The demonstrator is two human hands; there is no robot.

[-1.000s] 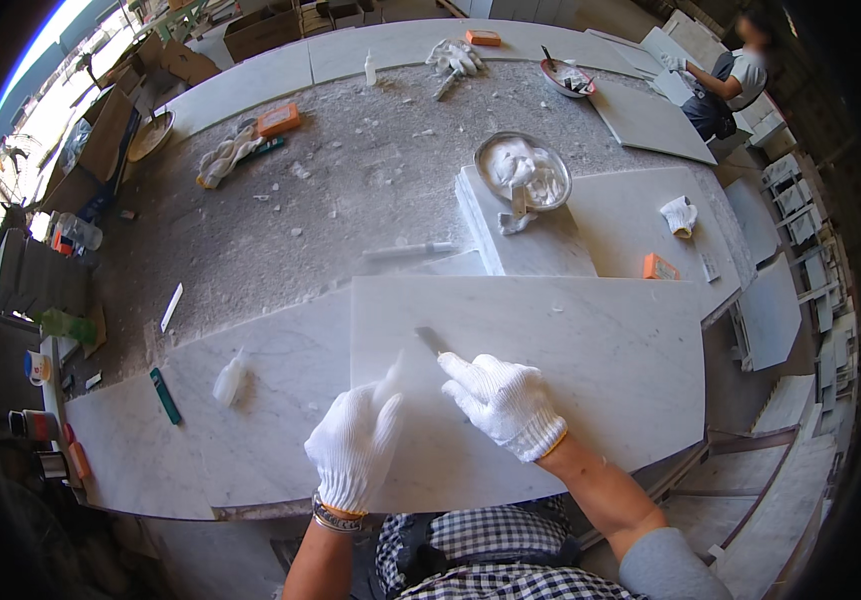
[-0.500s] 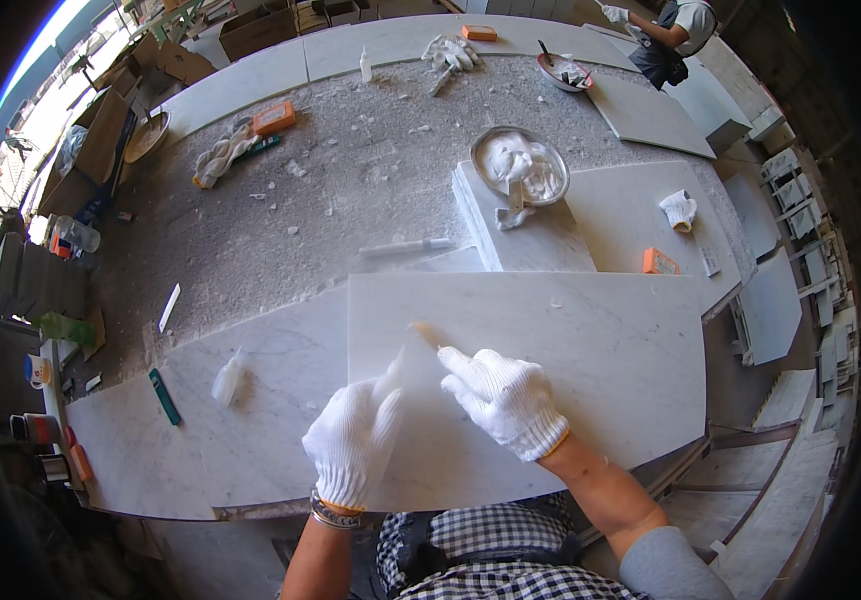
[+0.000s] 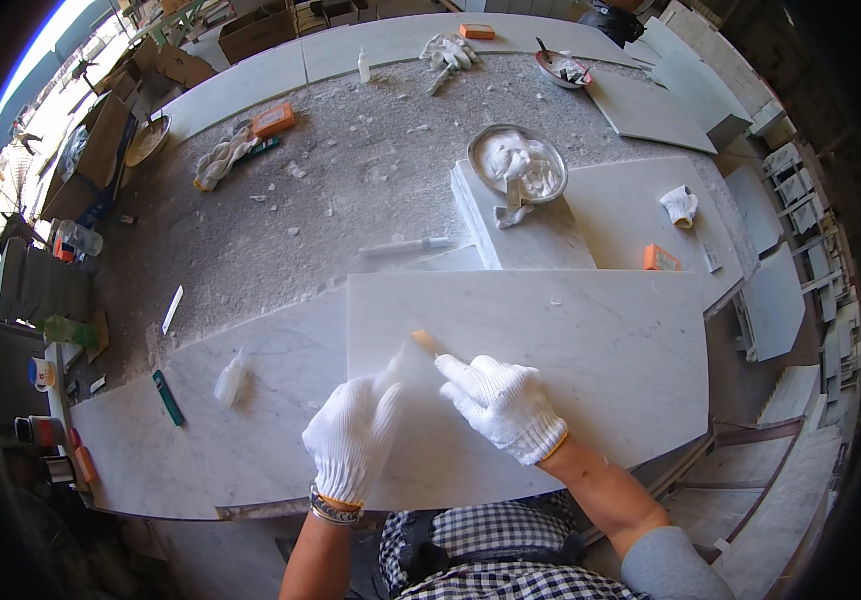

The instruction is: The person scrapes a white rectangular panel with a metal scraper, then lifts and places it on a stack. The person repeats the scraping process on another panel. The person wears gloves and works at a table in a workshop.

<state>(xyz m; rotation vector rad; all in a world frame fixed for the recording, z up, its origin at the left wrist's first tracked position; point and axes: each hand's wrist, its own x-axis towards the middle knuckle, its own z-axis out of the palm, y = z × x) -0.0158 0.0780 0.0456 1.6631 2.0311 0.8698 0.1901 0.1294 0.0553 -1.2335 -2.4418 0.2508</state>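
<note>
The right hand, in a white knit glove, has its fingers closed on a small scraper whose tan tip shows at 11 o'clock from the knuckles, pressed to the marble slab. The left hand, gloved alike, lies just beside it at 8 o'clock, fingers loosely spread and resting flat on the slab, holding nothing. The slab lies on the table right in front of the person, its near edge over the table's rim.

At 1 o'clock from the hands, past the slab's far edge, lies a small flat orange packet; another orange block sits far off at 11 o'clock and a third at 12 o'clock near the far rim. A green marker lies at 9 o'clock, with a small white squeeze bottle beside it.

At 12 o'clock a round metal bowl stands on a stack of smaller slabs, holding white paste and a crumpled rag. A second bowl farther off holds tools. The table's rough grey middle is strewn with chips. Cardboard boxes and cut stone pieces stand around it.
</note>
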